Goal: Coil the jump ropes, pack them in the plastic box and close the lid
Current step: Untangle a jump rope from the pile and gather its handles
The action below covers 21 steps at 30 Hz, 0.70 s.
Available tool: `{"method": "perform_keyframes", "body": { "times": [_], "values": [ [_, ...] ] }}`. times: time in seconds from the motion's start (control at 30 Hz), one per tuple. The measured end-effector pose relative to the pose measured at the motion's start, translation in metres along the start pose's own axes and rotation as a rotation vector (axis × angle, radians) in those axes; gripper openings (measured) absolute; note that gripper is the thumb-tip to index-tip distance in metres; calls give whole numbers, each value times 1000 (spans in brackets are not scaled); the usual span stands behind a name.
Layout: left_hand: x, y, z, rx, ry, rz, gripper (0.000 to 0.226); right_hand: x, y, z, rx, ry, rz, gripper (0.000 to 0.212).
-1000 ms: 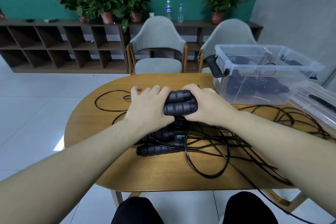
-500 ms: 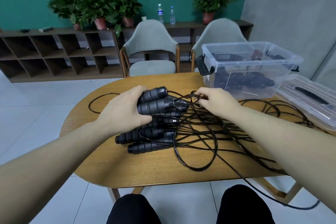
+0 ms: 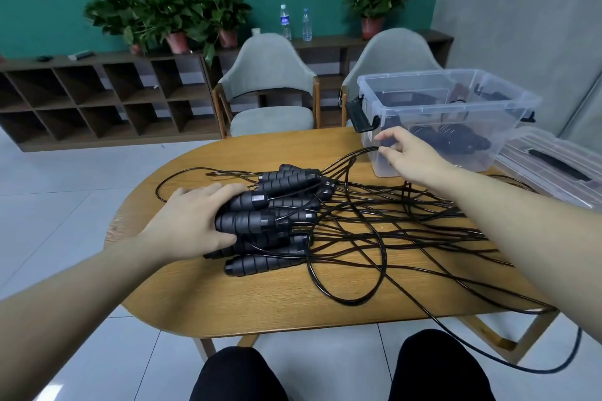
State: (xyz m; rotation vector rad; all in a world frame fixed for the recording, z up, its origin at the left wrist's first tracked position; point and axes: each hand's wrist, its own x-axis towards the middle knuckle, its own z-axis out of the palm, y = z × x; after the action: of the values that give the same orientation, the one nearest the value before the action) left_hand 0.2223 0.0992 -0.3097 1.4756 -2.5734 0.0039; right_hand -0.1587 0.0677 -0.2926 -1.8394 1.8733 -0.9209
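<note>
- The oval wooden table (image 3: 267, 299) carries everything.
- The clear plastic box (image 3: 446, 120) stands open at the table's far right, dark handles already inside; its lid (image 3: 553, 166) lies just beside it.
- Black jump ropes (image 3: 374, 231) sprawl tangled across the tabletop, one cord trailing off the near edge.
- The left hand (image 3: 192, 221) grips two ribbed handles (image 3: 250, 212), fingers curled round them.
- The right hand (image 3: 407, 156) pinches several cords in front of the box.

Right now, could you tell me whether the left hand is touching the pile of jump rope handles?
Touching. The head view shows the left hand resting on the jump rope handles, fingers wrapped over the top ones.
</note>
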Motion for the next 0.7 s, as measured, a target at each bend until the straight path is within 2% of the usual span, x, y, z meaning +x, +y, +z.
{"method": "perform_keyframes", "body": {
  "times": [0.23,0.4,0.5,0.6,0.67,0.7],
  "values": [
    [0,8,-2,-105,40,254,63,14,7,11,-25,59,61,23],
    [4,31,-10,-186,131,404,55,19,16,15,-83,76,132,19],
    [7,46,-17,-235,112,399,54,16,16,17,-222,20,174,22],
    [12,54,-20,-311,68,272,64,2,6,20,-268,95,16,31],
    [17,59,-21,-368,50,209,69,-11,-4,18,-129,192,-200,32],
    [19,61,-21,-395,47,183,70,-18,-8,16,-73,194,-293,38]
  ]
}}
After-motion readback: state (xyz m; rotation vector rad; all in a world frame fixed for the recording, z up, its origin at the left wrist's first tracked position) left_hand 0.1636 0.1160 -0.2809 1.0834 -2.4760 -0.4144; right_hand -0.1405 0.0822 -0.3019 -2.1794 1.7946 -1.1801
